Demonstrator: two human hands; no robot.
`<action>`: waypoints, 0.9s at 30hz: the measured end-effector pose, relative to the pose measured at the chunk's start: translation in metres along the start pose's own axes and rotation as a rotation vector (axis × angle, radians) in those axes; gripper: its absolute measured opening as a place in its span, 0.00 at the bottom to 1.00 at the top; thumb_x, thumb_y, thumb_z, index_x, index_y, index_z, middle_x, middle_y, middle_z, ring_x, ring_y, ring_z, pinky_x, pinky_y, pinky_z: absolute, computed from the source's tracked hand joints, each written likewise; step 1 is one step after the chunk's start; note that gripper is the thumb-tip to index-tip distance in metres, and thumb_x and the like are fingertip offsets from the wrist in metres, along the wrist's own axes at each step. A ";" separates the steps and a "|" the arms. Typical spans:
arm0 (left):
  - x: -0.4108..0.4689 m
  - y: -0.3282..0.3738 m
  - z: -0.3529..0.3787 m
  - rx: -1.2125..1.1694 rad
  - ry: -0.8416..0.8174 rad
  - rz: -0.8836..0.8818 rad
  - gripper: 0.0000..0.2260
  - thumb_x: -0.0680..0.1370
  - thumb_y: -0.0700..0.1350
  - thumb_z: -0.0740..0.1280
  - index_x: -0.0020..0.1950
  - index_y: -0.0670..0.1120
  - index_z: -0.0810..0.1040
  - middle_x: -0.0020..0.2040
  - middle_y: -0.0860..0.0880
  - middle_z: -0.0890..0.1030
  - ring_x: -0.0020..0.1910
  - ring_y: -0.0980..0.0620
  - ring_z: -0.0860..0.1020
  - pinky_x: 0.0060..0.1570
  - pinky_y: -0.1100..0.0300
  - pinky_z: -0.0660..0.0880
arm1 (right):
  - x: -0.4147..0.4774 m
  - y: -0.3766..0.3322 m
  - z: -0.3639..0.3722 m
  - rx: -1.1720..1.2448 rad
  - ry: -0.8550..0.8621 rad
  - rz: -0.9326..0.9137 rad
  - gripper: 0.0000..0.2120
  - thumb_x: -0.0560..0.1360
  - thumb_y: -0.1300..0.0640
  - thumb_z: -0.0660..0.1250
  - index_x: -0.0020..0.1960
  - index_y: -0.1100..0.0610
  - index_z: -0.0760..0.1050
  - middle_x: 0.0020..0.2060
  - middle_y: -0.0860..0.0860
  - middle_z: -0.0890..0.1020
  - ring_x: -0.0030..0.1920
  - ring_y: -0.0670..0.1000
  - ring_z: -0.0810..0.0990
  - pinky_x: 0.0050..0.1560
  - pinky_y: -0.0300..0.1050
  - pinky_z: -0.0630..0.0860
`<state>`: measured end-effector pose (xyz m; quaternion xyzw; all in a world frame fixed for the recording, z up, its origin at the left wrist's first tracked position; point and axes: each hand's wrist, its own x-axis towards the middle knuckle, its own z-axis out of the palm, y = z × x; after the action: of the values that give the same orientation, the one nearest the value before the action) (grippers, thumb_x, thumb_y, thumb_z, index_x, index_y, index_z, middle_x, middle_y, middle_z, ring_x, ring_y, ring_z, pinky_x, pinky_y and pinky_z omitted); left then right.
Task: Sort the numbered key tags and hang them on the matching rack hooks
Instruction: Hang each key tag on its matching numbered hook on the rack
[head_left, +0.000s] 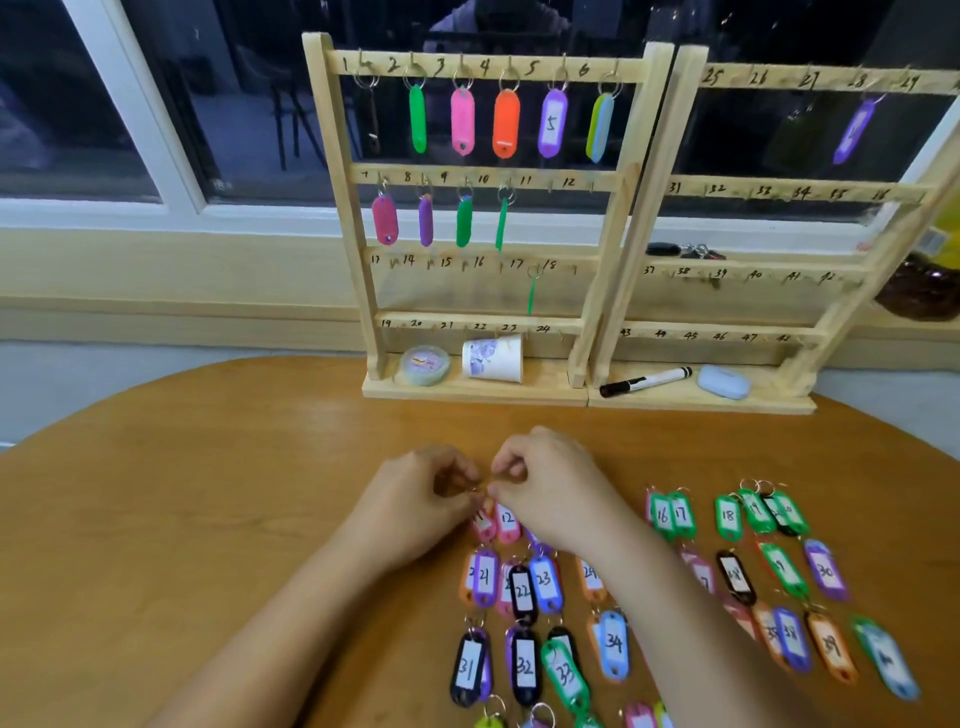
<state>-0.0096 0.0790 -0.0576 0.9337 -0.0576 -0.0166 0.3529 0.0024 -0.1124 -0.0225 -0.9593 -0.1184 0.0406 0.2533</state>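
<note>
Left rack (340, 218) stands at the back edge of the bench (208, 519). Hung tags (462, 122) in the top row: green, pink, orange, purple (marked 5) and green/blue under 2–6. Hook 1 carries a ring with something dark, can't tell what. Second row: magenta, purple and two green under 7–10. One green tag (531, 296) hangs edge-on in row three by the 17/18 marks. The rack base holds a round tub (426, 365) and a paper cup (493, 358) on its side.

Left hand (415, 501) is low over the bench in front of that rack, grip clenched, fingertips pinching a small metal ring (479, 488). Right hand (553, 491) meets it from the other side, grip pinched on the same ring (mostly hidden by fingers). Tag 12 (508, 524), pink, lies just under the fingertips with another pink one touching its left side. Can't tell which of them the ring belongs to.

Loose tags (729, 517) lie in rough rows on the bench under and right of the right forearm: 21–24, 31–34 nearer the person, green 16–18 further right, 30, 38 and 39 beyond.

Right rack (680, 182) sits just beside the left one. A purple tag (854, 132) hangs in its top row near the 28 mark. Marker (644, 382) and pale blue case (723, 382) lie on its base.
</note>
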 end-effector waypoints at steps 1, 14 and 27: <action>-0.001 -0.001 0.001 0.018 0.001 0.018 0.09 0.74 0.53 0.78 0.53 0.57 0.84 0.45 0.60 0.82 0.45 0.65 0.79 0.44 0.71 0.71 | 0.001 0.000 0.003 -0.012 0.012 -0.004 0.05 0.77 0.48 0.72 0.53 0.44 0.83 0.50 0.44 0.78 0.58 0.51 0.77 0.65 0.53 0.72; 0.003 -0.009 0.002 -0.044 -0.001 -0.034 0.07 0.73 0.50 0.81 0.42 0.55 0.84 0.38 0.60 0.84 0.39 0.62 0.79 0.38 0.68 0.69 | 0.001 -0.001 0.018 -0.016 0.057 -0.046 0.06 0.79 0.49 0.68 0.53 0.42 0.83 0.51 0.42 0.77 0.59 0.49 0.72 0.61 0.52 0.65; 0.000 -0.014 -0.012 -0.409 0.037 -0.056 0.05 0.75 0.50 0.81 0.44 0.51 0.87 0.41 0.48 0.88 0.40 0.54 0.81 0.48 0.56 0.79 | 0.003 -0.001 0.023 0.002 0.026 -0.059 0.15 0.75 0.33 0.72 0.55 0.41 0.83 0.53 0.42 0.78 0.60 0.49 0.71 0.64 0.55 0.65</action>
<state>-0.0075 0.0975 -0.0577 0.8441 -0.0205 -0.0206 0.5354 0.0014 -0.0995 -0.0420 -0.9555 -0.1433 0.0206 0.2569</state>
